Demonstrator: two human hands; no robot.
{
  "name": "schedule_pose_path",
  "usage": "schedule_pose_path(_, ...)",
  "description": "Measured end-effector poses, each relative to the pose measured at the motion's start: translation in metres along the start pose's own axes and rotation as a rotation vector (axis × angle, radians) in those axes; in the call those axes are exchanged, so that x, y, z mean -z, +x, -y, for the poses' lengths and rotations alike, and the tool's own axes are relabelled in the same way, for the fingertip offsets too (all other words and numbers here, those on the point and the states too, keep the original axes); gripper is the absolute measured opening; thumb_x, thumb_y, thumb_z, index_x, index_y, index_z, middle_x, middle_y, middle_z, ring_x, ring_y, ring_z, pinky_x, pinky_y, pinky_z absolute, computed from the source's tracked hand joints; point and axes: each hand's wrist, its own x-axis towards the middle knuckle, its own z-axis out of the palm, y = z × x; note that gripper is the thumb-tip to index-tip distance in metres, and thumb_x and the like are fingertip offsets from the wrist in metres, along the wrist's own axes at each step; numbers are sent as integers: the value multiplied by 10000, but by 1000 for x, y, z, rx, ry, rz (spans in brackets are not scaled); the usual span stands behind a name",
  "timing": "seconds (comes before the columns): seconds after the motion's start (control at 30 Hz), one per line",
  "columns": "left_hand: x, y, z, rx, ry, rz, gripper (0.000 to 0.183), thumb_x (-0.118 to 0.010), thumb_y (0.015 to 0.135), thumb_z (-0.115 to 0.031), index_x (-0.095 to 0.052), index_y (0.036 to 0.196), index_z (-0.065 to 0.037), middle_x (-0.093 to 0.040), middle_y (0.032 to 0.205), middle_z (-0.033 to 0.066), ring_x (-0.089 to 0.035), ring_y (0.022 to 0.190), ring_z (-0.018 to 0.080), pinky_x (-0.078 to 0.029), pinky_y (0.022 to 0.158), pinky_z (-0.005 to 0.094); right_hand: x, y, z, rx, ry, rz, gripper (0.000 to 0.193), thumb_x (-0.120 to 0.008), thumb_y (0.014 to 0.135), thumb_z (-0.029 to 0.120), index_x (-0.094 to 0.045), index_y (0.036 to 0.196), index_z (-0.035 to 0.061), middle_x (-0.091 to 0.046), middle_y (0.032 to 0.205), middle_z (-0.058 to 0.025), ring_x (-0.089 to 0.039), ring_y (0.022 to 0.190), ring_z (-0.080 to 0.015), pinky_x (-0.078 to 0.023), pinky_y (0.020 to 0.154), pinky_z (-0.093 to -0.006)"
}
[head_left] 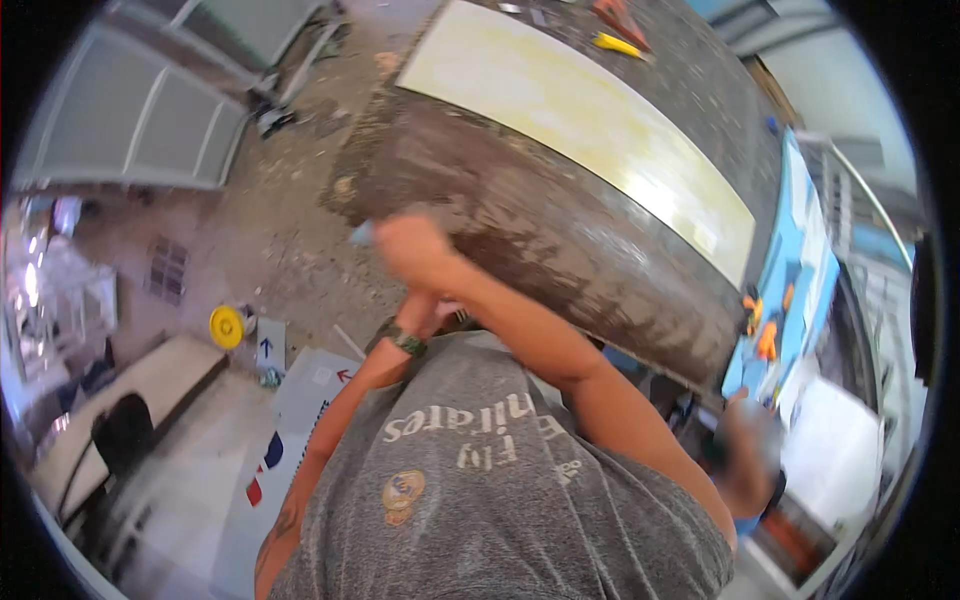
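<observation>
My right hand (412, 248) is closed and blurred above the near left corner of a dark brown worktable (540, 215). A small light-blue piece (362, 233) shows at its far side; its kind I cannot make out. My left hand (418, 312), with a banded watch (407, 342) at the wrist, is below and partly hidden behind my right forearm, so its fingers cannot be read. Across the table lies a long pale-yellow panel (590, 120). Wet-looking streaks mark the brown surface between the panel and me.
A yellow-handled tool (617, 44) and a red tool (622, 20) lie beyond the panel. At right are orange tools (767, 340) on a blue surface (745, 368) and a blurred person (745, 455). Left are a yellow-ended spool (228, 327), a bench (170, 375) and printed sheets (300, 410).
</observation>
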Motion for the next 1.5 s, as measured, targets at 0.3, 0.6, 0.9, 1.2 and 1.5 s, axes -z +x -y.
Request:
schedule_pose_path(0.3, 36, 9, 0, 30, -24, 243, 407, -578, 947, -41, -579, 1346, -121, -652, 1232, 110, -662, 1080, 263, -547, 916, 457, 112, -87, -92, -236, 346, -351, 405, -596, 825, 26, -656, 1216, 112, -681, 910, -117, -609, 686, -353, -489, 624, -424)
schedule_pose_path(0.6, 159, 3, -8, -342, 352, 5, 240, -608, 971, -153, -655, 1205, -138, -567, 1351, 113, -610, 1104, 326, -503, 962, 484, 150, -354, -171, -687, 323, -489, 335, -648, 879, 44, -695, 1209, 75, -720, 961, -134, -646, 725, -358, -517, 647, -417)
schedule_pose_path(0.9, 226, -112, 24, -345, 71, -802, 483, -657, 920, -297, -576, 1367, -132, -407, 1566, 182, -426, 1413, 383, -468, 1060, 436, 163, -594, -242, -1160, 110, -491, 271, -637, 906, 132, -706, 1147, 28, -723, 896, -204, -642, 730, -448, -495, 660, -504)
schedule_pose_path(1.2, 240, -207, 100, -432, 20, -835, 536, -615, 939, -419, -523, 1405, -171, -433, 1530, 202, -464, 1368, 407, -473, 1036, 481, 188, -590, -260, -1144, 185, -619, 212, -649, 935, 160, -725, 1067, 12, -725, 827, -191, -644, 697, -407, -500, 668, -476)
schedule_pose_path(1.5, 262, -238, 128, -580, -179, -960, 597, -573, 958, -541, -470, 1443, -209, -459, 1493, 222, -503, 1324, 431, -477, 1013, 526, 175, -512, -260, -854, 262, -565, 231, -653, 947, 179, -717, 1047, -19, -739, 848, -192, -662, 701, -377, -519, 681, -437)
